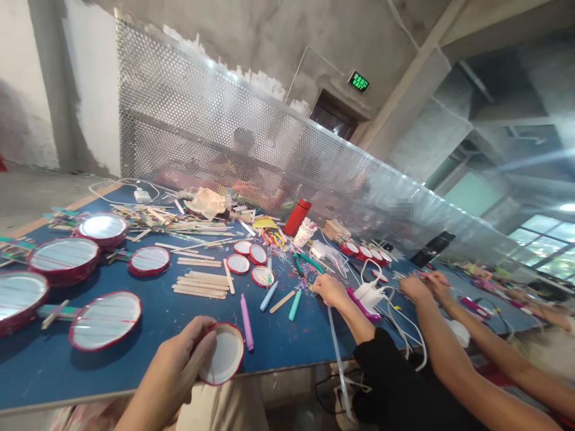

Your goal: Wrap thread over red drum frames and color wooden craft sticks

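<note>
A bare concrete workshop, a perforated metal screen point(278, 149) running along the far side of a blue worktable point(179, 335) littered with craft stock. At the near edge of that table I held a small red-rimmed paper bowl point(223, 353), white inside, tipped so its open face looked toward me. My left hand point(179, 359) was clenched on its left rim, thumb over the top, fingers behind; a thin red band crossed the bowl's face close to my thumb. The bowl stuck out to the right of my fingers, part over the table edge. My right hand was out of view, so I cannot tell how it was set.

Just right of the bowl lay a purple stick point(247, 323), its long axis running near to far. Beyond it sat a stack of wooden craft sticks point(200, 284), and to the left several larger banded bowls point(105, 320) rested face up. Further right a co-worker's hand point(330, 290) pressed on the table near a white charger point(371, 294) and green-handled pliers point(305, 261); a red flask point(297, 216) stood far behind.
</note>
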The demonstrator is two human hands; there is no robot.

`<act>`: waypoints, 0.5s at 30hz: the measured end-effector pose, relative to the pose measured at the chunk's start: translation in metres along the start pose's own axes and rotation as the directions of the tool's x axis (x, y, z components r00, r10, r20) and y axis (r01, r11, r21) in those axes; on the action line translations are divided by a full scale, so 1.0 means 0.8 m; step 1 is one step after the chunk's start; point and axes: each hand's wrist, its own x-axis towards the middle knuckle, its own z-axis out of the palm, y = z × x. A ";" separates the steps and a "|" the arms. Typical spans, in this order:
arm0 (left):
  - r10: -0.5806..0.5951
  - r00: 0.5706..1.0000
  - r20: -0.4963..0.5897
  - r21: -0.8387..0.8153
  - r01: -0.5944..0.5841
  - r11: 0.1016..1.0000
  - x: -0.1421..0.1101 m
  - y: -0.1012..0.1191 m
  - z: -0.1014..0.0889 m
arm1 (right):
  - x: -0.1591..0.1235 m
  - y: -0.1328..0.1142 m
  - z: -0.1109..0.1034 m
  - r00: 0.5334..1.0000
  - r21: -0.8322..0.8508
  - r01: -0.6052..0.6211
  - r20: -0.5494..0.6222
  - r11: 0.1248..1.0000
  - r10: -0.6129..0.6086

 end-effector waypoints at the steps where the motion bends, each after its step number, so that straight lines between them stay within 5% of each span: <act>1: 0.008 1.000 0.007 0.011 -0.008 1.000 0.000 0.000 -0.001 | 0.000 0.003 0.000 0.999 -0.012 0.004 0.035 1.000 -0.003; 9: 0.114 0.993 -0.037 0.146 -0.107 0.983 -0.002 0.005 -0.001 | 0.000 0.020 0.006 0.922 -0.113 0.103 0.384 0.988 -0.052; 15: 0.182 0.983 -0.039 0.198 -0.171 0.965 -0.001 -0.011 0.002 | 0.016 0.007 0.023 0.868 -0.144 0.178 0.489 0.973 -0.086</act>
